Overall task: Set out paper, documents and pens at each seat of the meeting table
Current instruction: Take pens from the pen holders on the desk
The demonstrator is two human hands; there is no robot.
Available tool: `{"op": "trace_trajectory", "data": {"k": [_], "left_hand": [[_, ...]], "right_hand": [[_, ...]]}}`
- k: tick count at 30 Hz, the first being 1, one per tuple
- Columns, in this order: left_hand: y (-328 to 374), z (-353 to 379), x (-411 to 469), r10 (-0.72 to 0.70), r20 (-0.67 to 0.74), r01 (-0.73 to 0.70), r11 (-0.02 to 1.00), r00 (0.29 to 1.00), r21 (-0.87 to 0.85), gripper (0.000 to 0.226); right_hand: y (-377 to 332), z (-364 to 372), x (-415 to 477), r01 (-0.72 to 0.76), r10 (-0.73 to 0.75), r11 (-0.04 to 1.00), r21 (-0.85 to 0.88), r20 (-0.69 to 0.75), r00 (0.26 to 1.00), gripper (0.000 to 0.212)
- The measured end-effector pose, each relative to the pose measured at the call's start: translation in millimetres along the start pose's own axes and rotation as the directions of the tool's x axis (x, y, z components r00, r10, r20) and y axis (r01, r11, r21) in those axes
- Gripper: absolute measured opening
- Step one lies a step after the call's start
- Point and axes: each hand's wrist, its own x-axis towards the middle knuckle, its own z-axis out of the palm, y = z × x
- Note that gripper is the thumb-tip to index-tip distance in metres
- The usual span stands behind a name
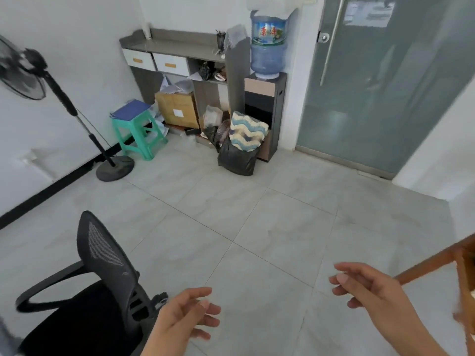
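My left hand [186,314] hangs over the tiled floor at the bottom centre, fingers loosely curled, holding nothing. My right hand [370,286] is raised at the lower right, fingers relaxed and empty. No paper, documents or pens lie near either hand. A grey sideboard [177,44] stands against the far wall, with a dark pen pot [220,39] and some loose papers [177,86] on its lower part. The meeting table is out of sight.
A black mesh office chair [102,273] is at the lower left. A wooden chair or table frame [437,263] juts in at the right edge. Farther off stand a fan [64,98], a green stool [138,129], a water dispenser [267,73], a black bag [237,158] and a frosted glass door [372,86].
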Motion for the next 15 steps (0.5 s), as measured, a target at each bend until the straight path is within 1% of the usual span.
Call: {"op": "trace_trajectory", "data": {"k": [3,7,10,12,15], "left_hand": [[7.9,-20.2,42.2,-0.041,-0.097,0.035,0.998,0.994,-0.059,0.020],[29.3,-58.7,121.0,-0.081,-0.179,0.058,0.990,0.981,-0.131,0.020],[67.8,-91.6,185.4,-0.064,-0.190,0.036,0.988,0.980,-0.148,0.020],[101.7,-111.7,227.0,-0.029,-0.201,-0.001,0.989,0.979,-0.145,0.020],[147.6,-136.2,291.4,0.010,-0.243,-0.041,0.991,0.970,-0.124,0.018]], "right_hand": [[-33.2,30.7,71.7,0.046,-0.043,0.999,-0.023,0.087,0.995,0.017],[-63.1,93.3,156.2,0.041,-0.034,0.998,-0.037,0.160,0.987,0.016],[-87.5,140.8,213.6,0.014,-0.010,1.000,-0.022,0.168,0.986,0.015],[-112.5,169.9,248.3,0.006,-0.002,1.000,-0.018,0.193,0.981,0.015],[-150.8,201.8,301.4,0.023,-0.019,1.000,-0.019,0.217,0.976,0.015]]}}
